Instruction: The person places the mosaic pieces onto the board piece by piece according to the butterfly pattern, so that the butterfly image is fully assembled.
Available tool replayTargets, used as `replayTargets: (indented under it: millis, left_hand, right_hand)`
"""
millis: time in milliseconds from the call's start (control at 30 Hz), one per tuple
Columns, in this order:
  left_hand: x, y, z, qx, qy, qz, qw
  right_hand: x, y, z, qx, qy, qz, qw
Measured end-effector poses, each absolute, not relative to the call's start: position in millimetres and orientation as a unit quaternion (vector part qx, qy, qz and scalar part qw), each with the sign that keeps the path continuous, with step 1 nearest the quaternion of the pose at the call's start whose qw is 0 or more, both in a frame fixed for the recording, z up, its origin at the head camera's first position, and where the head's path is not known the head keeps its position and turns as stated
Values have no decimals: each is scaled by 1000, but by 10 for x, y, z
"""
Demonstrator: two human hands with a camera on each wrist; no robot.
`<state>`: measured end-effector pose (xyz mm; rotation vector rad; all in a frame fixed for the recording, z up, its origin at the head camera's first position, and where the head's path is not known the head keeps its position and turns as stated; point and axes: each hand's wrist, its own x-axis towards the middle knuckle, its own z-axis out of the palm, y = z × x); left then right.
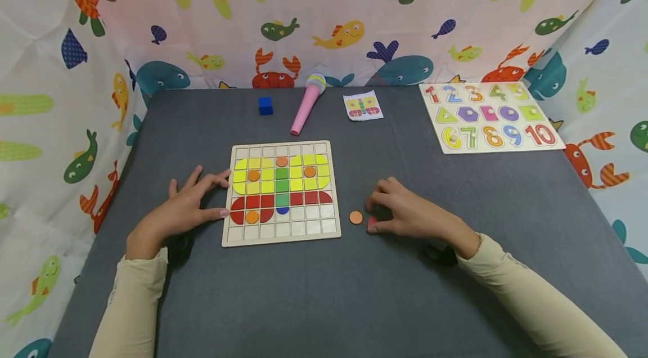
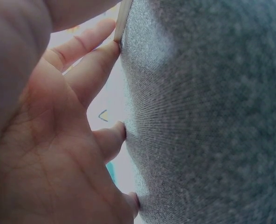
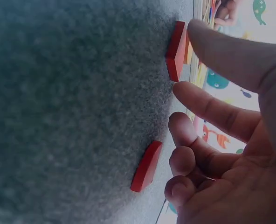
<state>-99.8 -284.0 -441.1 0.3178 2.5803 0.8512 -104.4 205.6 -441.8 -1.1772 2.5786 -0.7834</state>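
Observation:
My left hand (image 1: 181,209) rests on the table by a square wooden mosaic board (image 1: 298,234), fingers spread, with thumb and index finger touching its left edge. Yellow, red, green, blue and orange pieces fill much of its grid. To the right of the board, my right hand (image 1: 405,209) has its thumb and index fingertip at opposite ends of a red piece (image 3: 176,51) on the table, pinching it. Its other fingers are curled. A second red piece (image 3: 146,166) lies under those fingers in the right wrist view. An orange disc (image 1: 356,217) lies between board and hand.
Behind the board are a blue cube (image 1: 265,106), a pink toy microphone (image 1: 306,104) and a small pattern card (image 1: 363,106). A number-and-shape puzzle board (image 1: 491,119) lies at the back right. Sea-animal fabric (image 1: 324,14) stands around the grey table (image 1: 283,301).

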Motion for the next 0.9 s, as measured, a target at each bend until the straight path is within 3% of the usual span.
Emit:
replayTargets:
  millis: [267,567,900]
  left_hand:
    - [-985,-2845,-4386,109,923,308,204]
    - [-983,-2853,-4397,112,922,310,201]
    - [-977,-2850,-4394,113,919,316,206]
  right_hand:
    - [-1056,2115,-4575,-433,855,-281,44]
    - [-1023,2020,-4409,-372,875,-289,110]
    - [-1120,1848,-4415,-376,848,-358,106]
